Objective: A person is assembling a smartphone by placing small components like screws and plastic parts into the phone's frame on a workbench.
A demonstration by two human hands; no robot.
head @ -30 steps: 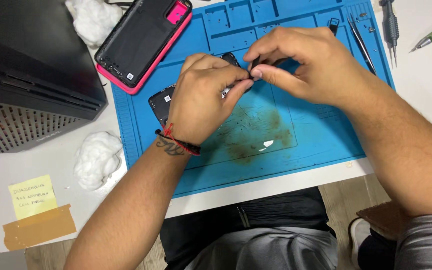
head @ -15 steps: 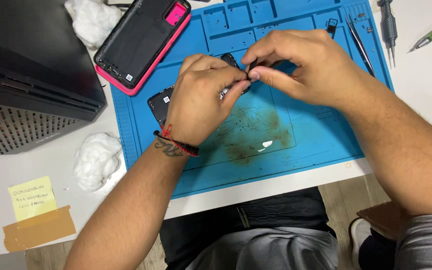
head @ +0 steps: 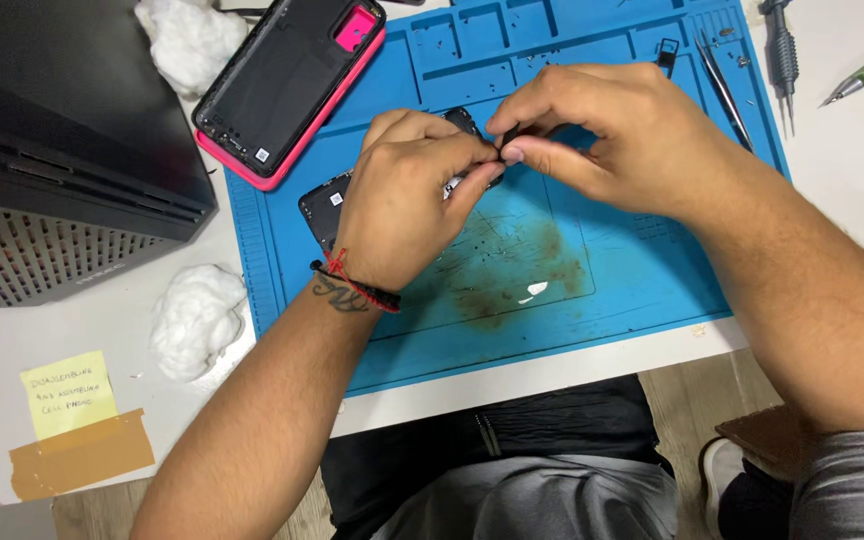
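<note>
Phone part (head: 330, 208), dark and flat, lies on the blue mat (head: 632, 290) under the left hand (head: 407, 200); its fingers curl over it. Right hand (head: 602, 135) pinches a small dark piece (head: 505, 138) just above; pink-edged phone case (head: 287, 85) and tweezers (head: 724, 85) lie near.

We are looking down at a blue work mat (head: 632, 290) on a white table (head: 852, 190). Our left hand (head: 402, 200) is covering a dark phone part (head: 324, 208) and our right hand (head: 602, 135) is pinching at its upper edge, fingertips meeting. A pink phone case (head: 287, 90) is lying at the mat's top left, tweezers (head: 724, 90) at its right, and cotton wads (head: 197, 315) are sitting nearby.
</note>
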